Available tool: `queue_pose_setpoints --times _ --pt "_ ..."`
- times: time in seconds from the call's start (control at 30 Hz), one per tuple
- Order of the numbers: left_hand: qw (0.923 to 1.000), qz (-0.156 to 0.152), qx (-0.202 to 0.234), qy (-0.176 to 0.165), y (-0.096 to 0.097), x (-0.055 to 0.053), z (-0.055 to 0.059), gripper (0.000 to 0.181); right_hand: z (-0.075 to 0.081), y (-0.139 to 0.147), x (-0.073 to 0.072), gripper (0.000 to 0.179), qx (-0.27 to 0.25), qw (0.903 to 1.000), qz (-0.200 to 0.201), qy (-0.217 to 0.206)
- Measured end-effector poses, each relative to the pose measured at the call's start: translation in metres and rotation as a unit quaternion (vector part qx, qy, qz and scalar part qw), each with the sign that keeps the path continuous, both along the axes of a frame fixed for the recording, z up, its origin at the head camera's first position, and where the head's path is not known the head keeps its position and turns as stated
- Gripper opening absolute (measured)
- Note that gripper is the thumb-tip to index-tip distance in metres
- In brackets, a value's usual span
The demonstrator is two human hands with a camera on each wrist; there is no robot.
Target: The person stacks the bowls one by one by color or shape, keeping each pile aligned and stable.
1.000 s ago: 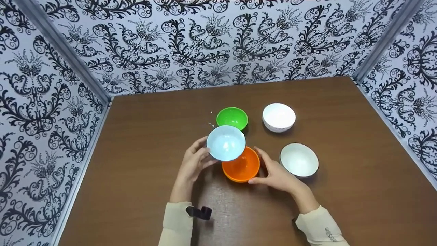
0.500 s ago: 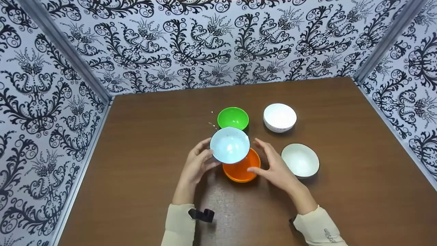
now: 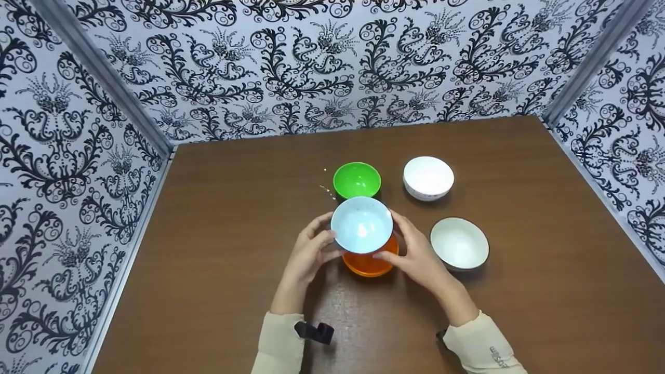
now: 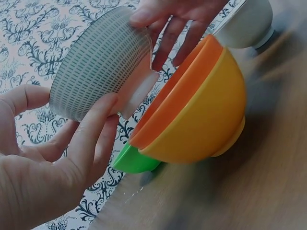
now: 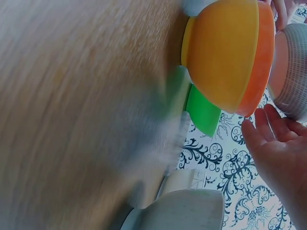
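Observation:
A light blue bowl [image 3: 362, 225] is in my left hand [image 3: 306, 254], which grips its left side, thumb near the rim. The left wrist view shows a small dashed pattern on this bowl's outside [image 4: 100, 62] and a pinkish lower part. My right hand [image 3: 418, 259] is at the bowl's right side, thumb and fingers spread and fairly straight, its thumb touching the bowl. Below the raised bowl, an orange bowl [image 3: 370, 265] sits nested in a yellow bowl [image 4: 211, 120] on the table. The light blue bowl hides part of this stack.
Just behind the stack stands a green bowl [image 3: 357, 179]. A white bowl [image 3: 428, 177] is at the back right, and a dark-rimmed whitish bowl [image 3: 459, 243] lies right of my right hand. Small white specks [image 3: 327, 191] mark the brown table [image 3: 223, 218]. Patterned walls [image 3: 291, 62] enclose it.
My left hand has brought the light blue bowl rightward and slightly nearer me, over the orange bowl. My right hand has left the orange bowl's rim and come up to the light blue bowl.

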State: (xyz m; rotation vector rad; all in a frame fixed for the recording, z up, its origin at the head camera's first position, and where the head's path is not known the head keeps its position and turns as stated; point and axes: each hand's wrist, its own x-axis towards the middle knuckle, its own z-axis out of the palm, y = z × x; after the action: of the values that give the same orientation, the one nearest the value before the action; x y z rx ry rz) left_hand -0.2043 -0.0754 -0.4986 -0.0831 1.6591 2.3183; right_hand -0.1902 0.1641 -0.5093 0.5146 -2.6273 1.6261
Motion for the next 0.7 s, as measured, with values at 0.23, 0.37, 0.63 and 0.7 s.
queue_pose_setpoints --times 0.23,0.37,0.63,0.7 --pt "0.9928 -0.007 -0.091 0.078 0.006 0.01 0.006 0.055 -0.001 0.002 0.002 0.087 0.016 0.9998 -0.015 -0.001" --pt "0.975 -0.018 -0.158 0.155 0.008 0.017 0.007 0.06 -0.002 0.003 0.005 0.086 0.026 0.9994 -0.021 -0.002" --pt "0.9352 -0.056 -0.249 0.245 0.008 0.026 -0.004 0.094 -0.009 0.005 0.01 0.086 0.037 0.9987 -0.031 0.02" --pt "0.9297 -0.061 -0.263 0.251 0.009 0.027 -0.007 0.099 -0.011 0.006 0.012 0.087 0.039 0.9985 -0.034 0.018"
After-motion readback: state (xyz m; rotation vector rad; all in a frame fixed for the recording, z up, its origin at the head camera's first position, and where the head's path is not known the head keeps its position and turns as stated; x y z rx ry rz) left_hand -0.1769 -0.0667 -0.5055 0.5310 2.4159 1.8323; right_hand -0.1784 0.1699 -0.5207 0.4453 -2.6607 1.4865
